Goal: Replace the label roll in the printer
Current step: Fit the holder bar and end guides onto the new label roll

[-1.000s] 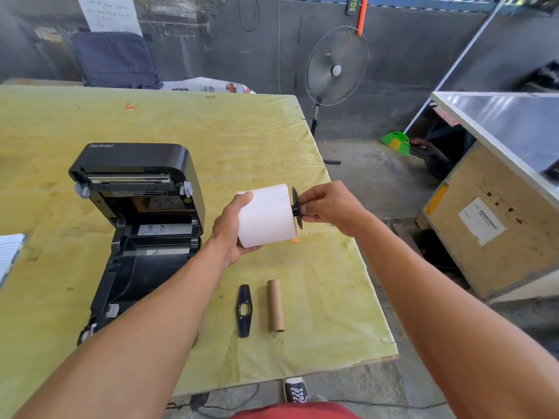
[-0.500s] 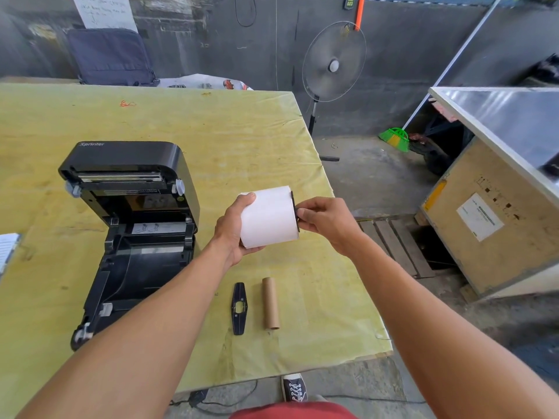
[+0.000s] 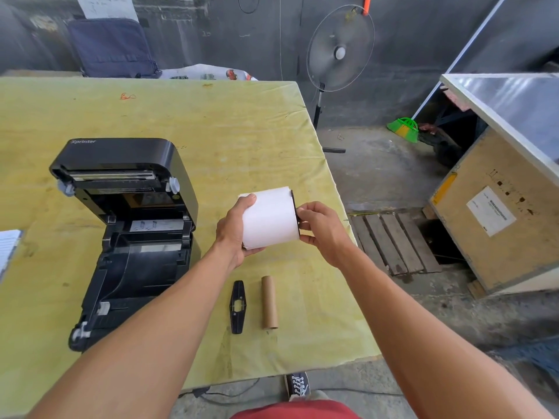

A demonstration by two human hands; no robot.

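A white label roll [image 3: 270, 218] is held in the air above the yellow-green table [image 3: 242, 131]. My left hand [image 3: 233, 229] grips the roll's left end. My right hand [image 3: 320, 228] pinches the black spindle flange [image 3: 295, 211] pressed flat against the roll's right end. The black label printer [image 3: 127, 225] stands to the left with its lid tilted open and its roll bay empty. In front of the roll lie an empty brown cardboard core [image 3: 269, 302] and a loose black holder plate [image 3: 238, 306].
The table's right edge runs just past my right hand, with concrete floor and a wooden pallet [image 3: 393, 240] beyond. A standing fan [image 3: 340, 49] and a plywood crate [image 3: 496, 213] stand off to the right. White papers [image 3: 7, 249] lie at the far left edge.
The black flange stood off from the roll's right end a second ago; my right hand has pushed it in until it sits flush against the roll.
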